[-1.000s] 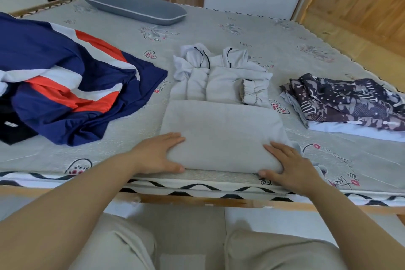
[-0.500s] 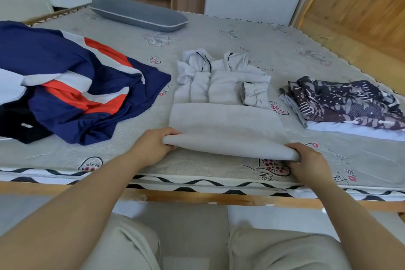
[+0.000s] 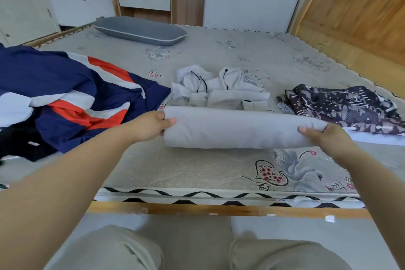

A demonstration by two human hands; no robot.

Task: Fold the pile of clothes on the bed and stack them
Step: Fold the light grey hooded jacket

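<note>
Currently mid-fold on the grey hoodie (image 3: 238, 128); lower half lifted and being carried over toward its hood end, which lies just beyond on the bed (image 3: 197, 171); far left, unfolded navy, white and orange garment (image 3: 72, 98) with something black under it, well apart from the hoodie, probably next in line; left hand (image 3: 151, 126) closed on the left end of the folded edge, thumb on top, other fingers hidden under the cloth; hoodie sits mid-bed, sleeves already tucked across the chest, drawstrings showing at the hood; right hand (image 3: 322, 136) closed on the right end of the same edge, thumb on top likewise; far right, folded dark patterned garment (image 3: 346, 105) resting on a pale one, looks like the stack so far; grey pillow (image 3: 140, 30) at the far side, untouched; next move, by my read: lay the edge flat over the sleeves, smooth it, then carry the bundle onto the right-hand stack; risk: sleeves slipping out as the fold lands.
</note>
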